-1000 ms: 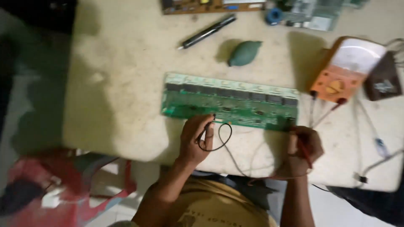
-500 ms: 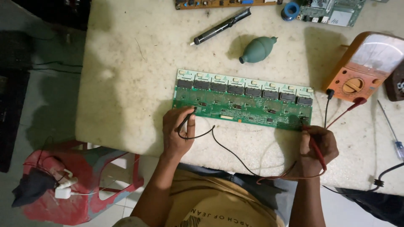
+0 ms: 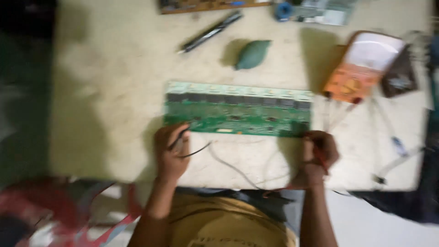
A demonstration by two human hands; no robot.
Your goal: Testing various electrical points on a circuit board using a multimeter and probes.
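Note:
A long green circuit board (image 3: 238,110) lies across the middle of the pale table (image 3: 114,91). My left hand (image 3: 171,151) grips a black test probe (image 3: 179,136) whose tip touches the board's near left corner. At the board's near right corner, my right hand (image 3: 320,153) holds a red test probe (image 3: 321,158). Thin leads (image 3: 238,170) run from both probes across the table's front edge. An orange and white analogue meter (image 3: 366,66) stands to the right of the board. The picture is blurred.
Behind the board lie a dark green rubber blower bulb (image 3: 253,54) and a black pen-like tool (image 3: 210,32). Another circuit board (image 3: 206,5) and small parts line the far edge. A screwdriver (image 3: 398,144) rests at the right. Red plastic furniture (image 3: 41,210) sits low left.
My left hand with the black probe moved left along the board to its left corner. My right hand stayed at the right corner. The view shifted slightly and blurred.

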